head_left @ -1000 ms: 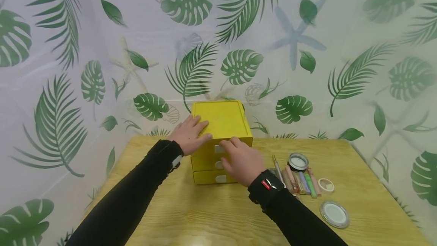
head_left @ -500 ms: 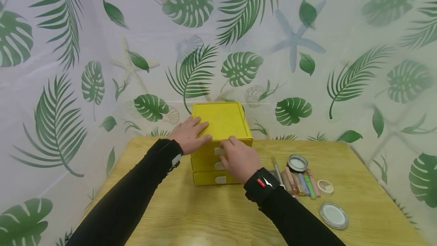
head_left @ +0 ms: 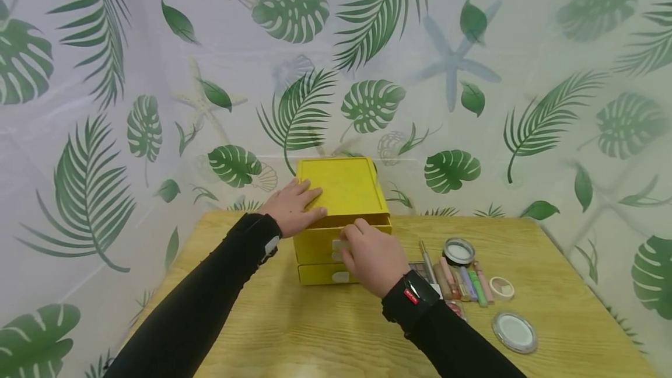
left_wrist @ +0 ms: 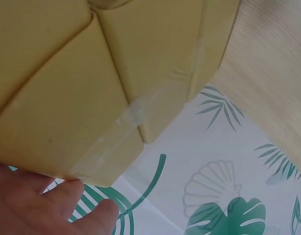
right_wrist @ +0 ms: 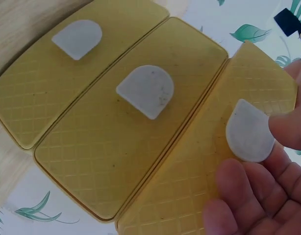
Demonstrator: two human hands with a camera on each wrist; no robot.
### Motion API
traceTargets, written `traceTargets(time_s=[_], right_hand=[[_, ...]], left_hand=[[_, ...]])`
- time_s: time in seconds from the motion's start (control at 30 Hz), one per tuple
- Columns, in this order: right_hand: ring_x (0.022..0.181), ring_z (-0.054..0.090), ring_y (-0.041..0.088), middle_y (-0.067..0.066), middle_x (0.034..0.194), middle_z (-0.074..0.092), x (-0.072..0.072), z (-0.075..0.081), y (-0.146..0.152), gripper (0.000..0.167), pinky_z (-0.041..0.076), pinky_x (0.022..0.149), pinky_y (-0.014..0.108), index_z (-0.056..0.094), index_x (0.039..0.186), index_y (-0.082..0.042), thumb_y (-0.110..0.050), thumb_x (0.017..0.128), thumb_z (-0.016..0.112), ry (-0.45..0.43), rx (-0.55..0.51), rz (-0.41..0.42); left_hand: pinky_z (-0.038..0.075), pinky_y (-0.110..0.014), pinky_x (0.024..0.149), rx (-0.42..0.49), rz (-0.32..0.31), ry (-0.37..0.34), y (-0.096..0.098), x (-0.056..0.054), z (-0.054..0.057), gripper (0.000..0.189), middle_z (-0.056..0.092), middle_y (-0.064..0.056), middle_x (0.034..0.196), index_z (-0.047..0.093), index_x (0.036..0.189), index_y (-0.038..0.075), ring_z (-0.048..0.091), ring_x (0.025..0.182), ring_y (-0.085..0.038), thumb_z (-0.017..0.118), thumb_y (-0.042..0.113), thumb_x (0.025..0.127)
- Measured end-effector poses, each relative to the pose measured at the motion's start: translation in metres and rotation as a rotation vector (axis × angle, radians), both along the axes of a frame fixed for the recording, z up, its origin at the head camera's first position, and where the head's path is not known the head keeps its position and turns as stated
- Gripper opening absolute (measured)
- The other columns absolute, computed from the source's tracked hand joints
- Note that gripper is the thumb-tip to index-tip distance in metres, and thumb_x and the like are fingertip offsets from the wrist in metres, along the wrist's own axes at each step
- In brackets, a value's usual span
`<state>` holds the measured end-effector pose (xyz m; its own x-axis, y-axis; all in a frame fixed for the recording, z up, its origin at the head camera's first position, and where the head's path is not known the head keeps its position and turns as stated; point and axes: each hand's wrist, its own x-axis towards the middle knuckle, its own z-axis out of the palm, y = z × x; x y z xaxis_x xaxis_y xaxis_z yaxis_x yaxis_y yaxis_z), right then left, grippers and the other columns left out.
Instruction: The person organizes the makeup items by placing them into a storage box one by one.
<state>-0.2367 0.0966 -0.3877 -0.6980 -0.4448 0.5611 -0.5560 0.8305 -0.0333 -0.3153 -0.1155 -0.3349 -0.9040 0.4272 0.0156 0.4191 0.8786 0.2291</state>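
Note:
A yellow three-drawer box [head_left: 346, 185] stands at the back of the table. My left hand [head_left: 294, 209] rests on its top near the left edge, fingers spread; in the left wrist view those fingers [left_wrist: 62, 203] show at the box's edge. At the front, my right hand [head_left: 375, 252] pinches the white tab [right_wrist: 249, 129] of the top drawer [right_wrist: 187, 171] between thumb and fingers. That drawer is pulled out a little, with a dark gap under the lid. The middle drawer [right_wrist: 131, 127] and bottom drawer [right_wrist: 57, 78] sit closed, each with its own white tab.
Makeup tubes [head_left: 467, 282] lie in a row right of the box. Around them are a round black-rimmed case [head_left: 459, 251], a small round palette [head_left: 501, 288] and a clear round case [head_left: 514, 332]. A leaf-patterned sheet [head_left: 451, 109] hangs behind the table.
The top drawer has slid out toward me with my right hand on its tab, and a gap has appeared below the lid. My left hand has stayed on the box top.

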Motion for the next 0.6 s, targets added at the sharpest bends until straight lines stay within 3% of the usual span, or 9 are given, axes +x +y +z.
traceTargets(time_s=[0.6], right_hand=[[0.058, 0.048, 0.005, -0.005, 0.086, 0.055, 0.034, 0.003, 0.006, 0.021, 0.039, 0.047, 0.020, 0.068, 0.101, -0.015, -0.024, 0.086, 0.080, -0.040, -0.005, 0.024]], left_hand=[[0.016, -0.047, 0.124, 0.020, -0.001, -0.012, -0.002, -0.003, -0.001, 0.067, 0.023, -0.010, 0.166, 0.037, 0.159, 0.019, 0.013, 0.154, -0.031, 0.046, 0.056, 0.103]])
